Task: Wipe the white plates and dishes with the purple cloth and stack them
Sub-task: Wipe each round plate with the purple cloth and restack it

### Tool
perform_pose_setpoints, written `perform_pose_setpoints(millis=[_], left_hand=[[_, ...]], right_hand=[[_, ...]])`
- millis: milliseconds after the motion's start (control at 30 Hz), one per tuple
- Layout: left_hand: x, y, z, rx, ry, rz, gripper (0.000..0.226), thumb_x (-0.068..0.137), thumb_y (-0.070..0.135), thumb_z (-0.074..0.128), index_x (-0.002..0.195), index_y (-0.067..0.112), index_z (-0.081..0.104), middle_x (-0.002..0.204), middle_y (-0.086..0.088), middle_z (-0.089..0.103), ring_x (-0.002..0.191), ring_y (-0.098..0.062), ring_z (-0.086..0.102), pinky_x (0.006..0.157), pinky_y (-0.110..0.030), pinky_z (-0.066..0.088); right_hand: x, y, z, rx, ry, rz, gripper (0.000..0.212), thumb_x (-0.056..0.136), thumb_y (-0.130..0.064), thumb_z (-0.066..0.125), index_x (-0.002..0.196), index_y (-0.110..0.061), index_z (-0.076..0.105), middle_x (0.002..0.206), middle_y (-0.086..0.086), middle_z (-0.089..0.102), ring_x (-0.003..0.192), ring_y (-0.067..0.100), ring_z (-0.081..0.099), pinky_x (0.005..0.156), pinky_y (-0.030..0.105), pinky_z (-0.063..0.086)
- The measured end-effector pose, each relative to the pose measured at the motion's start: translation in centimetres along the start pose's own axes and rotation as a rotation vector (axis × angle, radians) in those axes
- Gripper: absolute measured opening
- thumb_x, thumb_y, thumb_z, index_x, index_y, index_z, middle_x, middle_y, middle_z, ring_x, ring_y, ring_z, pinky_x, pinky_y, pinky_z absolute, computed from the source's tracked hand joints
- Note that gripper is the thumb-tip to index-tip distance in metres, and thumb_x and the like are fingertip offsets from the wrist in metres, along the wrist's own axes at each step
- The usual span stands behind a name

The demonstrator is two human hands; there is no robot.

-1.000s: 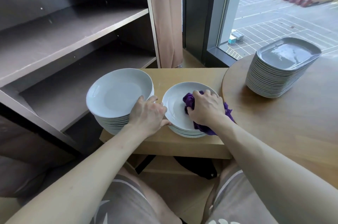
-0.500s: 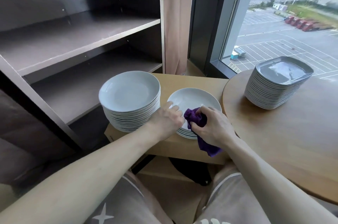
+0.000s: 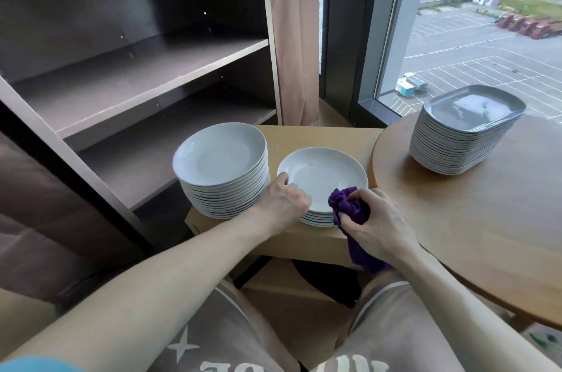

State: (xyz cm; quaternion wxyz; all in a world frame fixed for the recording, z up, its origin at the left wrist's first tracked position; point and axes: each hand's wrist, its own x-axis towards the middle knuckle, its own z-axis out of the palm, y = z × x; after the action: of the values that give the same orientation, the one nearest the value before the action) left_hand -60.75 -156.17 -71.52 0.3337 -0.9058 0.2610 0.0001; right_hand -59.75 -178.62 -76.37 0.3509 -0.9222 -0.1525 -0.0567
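**A:** What is being shown in the head view?

**B:** Two stacks of round white plates are being carried by a low wooden table (image 3: pixel 319 134). A tall stack (image 3: pixel 219 159) is sitting at its left edge. A short stack (image 3: pixel 316 218) is sitting just beside it, toward the right edge and close to the front.

**A:** How is the left hand being used?

**B:** The left hand (image 3: pixel 282 204) is being held against the near left rim of the top plate (image 3: pixel 322 174) of the short stack. Its fingers are being curled round that rim, with the forefinger being stretched along the edge.

**A:** And where is the cloth being held?

**B:** The purple cloth (image 3: pixel 349 204) is being gripped in the right hand (image 3: pixel 380 225), bunched between curled fingers and thumb. The bunch is touching the near right rim of the top plate. A tail of the cloth is hanging below the hand, past the front edge of the low wooden table.

**A:** What else is being seen?

**B:** A stack of rectangular white dishes (image 3: pixel 465 134) is being carried by a round wooden table (image 3: pixel 486 235), near its far edge and well apart from both hands. A window (image 3: pixel 486 37) is being seen just behind that stack. An open shelf unit (image 3: pixel 137 77) is standing to the left, behind the tall stack, and a curtain (image 3: pixel 295 37) is hanging between it and the window. The person's legs, in grey shorts (image 3: pixel 228 335), are being seen below the front edge of the low wooden table.
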Motion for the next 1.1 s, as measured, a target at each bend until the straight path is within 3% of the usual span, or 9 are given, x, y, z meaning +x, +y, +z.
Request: perform_pose_setpoints(millis=[100, 200, 467, 600, 667, 867, 1100], left_hand=[[-0.5, -0.3, -0.9, 0.086, 0.065, -0.052, 0.023, 0.061, 0.006, 0.065, 0.059, 0.029, 0.062, 0.052, 0.012, 0.056, 0.049, -0.008, 0.055, 0.066, -0.023, 0.049], [-0.8, -0.7, -2.0, 0.112, 0.133, -0.057, 0.028, 0.066, 0.003, 0.051, 0.062, 0.028, 0.063, 0.055, 0.011, 0.056, 0.052, -0.011, 0.057, 0.066, -0.024, 0.048], [-0.8, -3.4, -4.2, 0.325, 0.294, 0.116, 0.027, 0.072, -0.007, 0.055, 0.070, 0.020, 0.061, 0.060, 0.002, 0.053, 0.055, -0.019, 0.050, 0.064, -0.031, 0.047], [-1.7, -5.0, -5.3, 0.371, 0.309, 0.097, 0.039, 0.076, -0.011, 0.036, 0.070, 0.020, 0.060, 0.061, 0.002, 0.051, 0.055, -0.019, 0.049, 0.061, -0.031, 0.042], [-2.2, -6.0, -5.7, 0.377, 0.324, 0.075, 0.032, 0.073, -0.010, 0.045, 0.072, 0.019, 0.059, 0.062, 0.001, 0.051, 0.057, -0.020, 0.050, 0.060, -0.031, 0.040], [-4.5, -6.9, -5.9, 0.297, 0.329, -0.140, 0.020, 0.073, 0.001, 0.053, 0.078, 0.019, 0.061, 0.066, 0.001, 0.055, 0.058, -0.020, 0.052, 0.057, -0.030, 0.037], [-7.6, -7.5, -3.6, 0.115, 0.253, -0.423, 0.023, 0.072, 0.006, 0.039, 0.085, 0.014, 0.056, 0.072, -0.002, 0.054, 0.064, -0.021, 0.037, 0.061, -0.033, 0.029]], right_hand=[[0.2, -0.4, -0.4, 0.022, 0.013, 0.000, 0.035, 0.075, -0.065, 0.060, 0.099, -0.040, 0.060, 0.094, -0.019, 0.054, 0.087, 0.011, 0.057, 0.075, 0.035, 0.050], [0.2, -1.0, -0.5, 0.041, 0.049, 0.004, 0.033, 0.074, -0.063, 0.061, 0.097, -0.039, 0.059, 0.092, -0.017, 0.055, 0.085, 0.014, 0.057, 0.077, 0.038, 0.051], [0.4, -1.5, -1.1, 0.006, 0.192, 0.022, 0.032, 0.076, -0.058, 0.066, 0.099, -0.037, 0.059, 0.092, -0.010, 0.057, 0.084, 0.018, 0.053, 0.076, 0.034, 0.043], [0.3, -1.8, -1.4, -0.010, 0.188, 0.026, 0.033, 0.077, -0.060, 0.064, 0.102, -0.037, 0.060, 0.094, -0.010, 0.057, 0.084, 0.018, 0.051, 0.076, 0.033, 0.038], [0.2, -2.1, -1.4, -0.008, 0.173, 0.015, 0.032, 0.079, -0.058, 0.065, 0.103, -0.037, 0.061, 0.094, -0.010, 0.055, 0.085, 0.019, 0.051, 0.078, 0.034, 0.039], [-0.2, -2.8, -1.1, -0.035, 0.143, 0.003, 0.030, 0.081, -0.052, 0.070, 0.104, -0.034, 0.063, 0.092, -0.011, 0.050, 0.086, 0.015, 0.044, 0.080, 0.034, 0.035], [0.0, -2.5, -0.3, -0.058, 0.120, -0.056, 0.032, 0.082, -0.054, 0.069, 0.107, -0.034, 0.063, 0.100, -0.008, 0.056, 0.088, 0.017, 0.047, 0.081, 0.038, 0.043]])
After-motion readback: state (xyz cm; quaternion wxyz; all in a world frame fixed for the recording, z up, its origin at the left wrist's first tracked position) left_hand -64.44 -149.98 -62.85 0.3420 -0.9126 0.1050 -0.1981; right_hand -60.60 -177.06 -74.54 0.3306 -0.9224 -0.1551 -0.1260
